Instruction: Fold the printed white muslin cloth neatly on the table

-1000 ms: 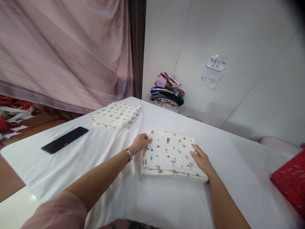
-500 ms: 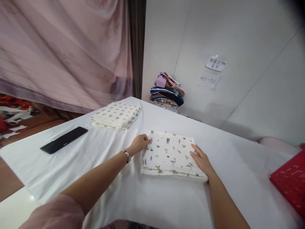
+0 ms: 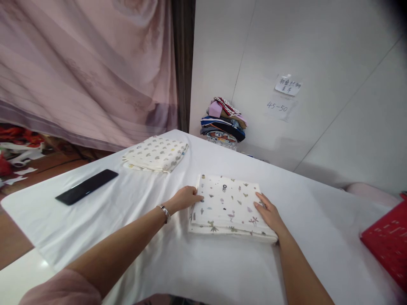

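A folded white cloth (image 3: 235, 207) printed with small plants and a flamingo lies in several layers before me. At its left edge, my left hand (image 3: 186, 198) is closed, fingers curled and thumb on the fabric, pinching the border. My right hand (image 3: 269, 212) rests on the opposite edge; its visible fingers are stretched out and apart on the fabric, and the others are hidden. Farther back on the left lies a second folded cloth (image 3: 157, 153), white with grey mushroom-like prints, touched by neither hand.
A white sheet covers the table (image 3: 219, 271). On the left lies a black phone-like slab (image 3: 87, 186). A pile of folded fabrics (image 3: 222, 123) stands by the wall beyond the far edge. A red basket (image 3: 386, 241) is at the right, and a pink curtain (image 3: 89, 72) hangs at the left.
My left hand has slid a little toward me along the cloth's left edge. The right hand and both cloths look unmoved.
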Tool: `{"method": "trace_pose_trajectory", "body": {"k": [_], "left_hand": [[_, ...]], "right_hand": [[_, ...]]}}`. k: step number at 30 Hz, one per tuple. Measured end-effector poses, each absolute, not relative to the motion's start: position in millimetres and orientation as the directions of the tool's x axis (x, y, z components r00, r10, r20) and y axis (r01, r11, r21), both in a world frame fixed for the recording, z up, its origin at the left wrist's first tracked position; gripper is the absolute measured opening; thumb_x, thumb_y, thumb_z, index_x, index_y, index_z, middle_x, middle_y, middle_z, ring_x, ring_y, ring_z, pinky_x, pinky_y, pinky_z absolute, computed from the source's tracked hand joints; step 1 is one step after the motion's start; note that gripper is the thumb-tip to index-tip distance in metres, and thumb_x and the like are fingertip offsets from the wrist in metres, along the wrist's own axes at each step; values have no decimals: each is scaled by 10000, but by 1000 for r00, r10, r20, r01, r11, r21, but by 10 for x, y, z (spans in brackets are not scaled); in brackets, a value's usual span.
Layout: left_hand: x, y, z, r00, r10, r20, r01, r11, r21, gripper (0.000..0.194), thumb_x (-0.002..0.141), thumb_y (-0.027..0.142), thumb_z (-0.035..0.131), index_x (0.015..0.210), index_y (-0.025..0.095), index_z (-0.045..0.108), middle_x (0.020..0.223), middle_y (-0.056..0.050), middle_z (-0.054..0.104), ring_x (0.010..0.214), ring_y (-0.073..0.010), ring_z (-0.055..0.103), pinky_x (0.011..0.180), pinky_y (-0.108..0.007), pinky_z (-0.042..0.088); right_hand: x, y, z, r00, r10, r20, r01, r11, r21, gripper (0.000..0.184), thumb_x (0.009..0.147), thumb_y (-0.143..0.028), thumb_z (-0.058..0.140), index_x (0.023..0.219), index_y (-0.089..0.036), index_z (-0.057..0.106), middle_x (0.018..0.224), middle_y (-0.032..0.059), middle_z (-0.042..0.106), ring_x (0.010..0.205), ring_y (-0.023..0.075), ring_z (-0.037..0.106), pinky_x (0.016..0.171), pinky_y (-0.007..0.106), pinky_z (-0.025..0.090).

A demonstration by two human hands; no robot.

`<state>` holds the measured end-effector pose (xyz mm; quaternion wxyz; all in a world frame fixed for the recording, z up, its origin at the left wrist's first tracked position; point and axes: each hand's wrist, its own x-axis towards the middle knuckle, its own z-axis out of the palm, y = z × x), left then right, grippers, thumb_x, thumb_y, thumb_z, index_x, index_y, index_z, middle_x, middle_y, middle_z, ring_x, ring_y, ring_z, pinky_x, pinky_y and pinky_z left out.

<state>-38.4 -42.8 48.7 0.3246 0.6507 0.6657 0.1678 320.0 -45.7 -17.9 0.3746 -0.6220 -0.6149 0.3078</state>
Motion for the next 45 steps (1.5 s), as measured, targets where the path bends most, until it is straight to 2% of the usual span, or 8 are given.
{"method": "trace_pose_trajectory", "body": {"k": [5,9,15,20,28,31,36,45], "left_hand": [[-400,-433,427,71,979,-193,694,91,715,355,644,446,560,543,193,331,522,46,354,506,-94,315,488,-247,249],[-425,-455,418,107,960,-260,604,145,784,408,641,521,560,548,190,340,513,48,381,495,-87,326,502,-244,265],[-407,-539,473,51,972,-230,690,132,712,460,604,611,576,560,192,392,543,24,428,502,-106,368,479,-253,237],[-366,-617,475,91,974,-207,748,71,660,363,635,467,573,544,197,347,537,30,402,501,-107,351,481,-252,231],[-383,-670,468,107,971,-214,680,85,728,399,650,495,555,552,196,310,530,48,352,504,-92,318,484,-243,232],[-402,-708,461,92,975,-201,692,83,718,412,640,517,560,562,196,314,535,48,355,504,-91,309,480,-245,215],[-404,-727,472,123,977,-172,696,39,717,358,651,433,543,548,196,296,533,49,333,521,-94,301,489,-246,223],[-415,-720,470,142,966,-217,661,71,747,392,657,462,538,556,199,265,522,57,291,502,-86,265,485,-249,209]], "right_hand": [[3184,-465,-165,49,995,81,520,44,-853,552,748,-473,571,1253,-262,504,1425,27,325,1308,214,288,1092,347,195],[3179,-466,-158,51,996,77,504,41,-863,550,738,-479,578,1244,-273,513,1424,9,326,1311,209,281,1095,340,188],[3181,-466,-159,59,995,76,515,35,-857,544,740,-479,576,1242,-278,514,1418,8,337,1307,202,291,1096,340,184],[3181,-467,-152,53,996,77,520,38,-853,549,741,-473,576,1247,-268,509,1423,18,329,1309,210,286,1093,347,193],[3176,-470,-146,53,996,75,511,37,-859,548,739,-486,575,1242,-281,512,1425,6,325,1311,206,282,1096,340,182],[3179,-468,-151,47,996,78,508,43,-860,549,741,-484,573,1246,-277,508,1427,15,321,1312,205,280,1095,345,183],[3185,-461,-171,48,995,85,506,49,-861,557,738,-491,572,1248,-275,507,1427,9,320,1314,210,274,1096,348,177],[3178,-463,-159,59,995,79,528,36,-849,557,740,-477,573,1247,-257,510,1423,30,327,1309,211,287,1091,341,198]]}}
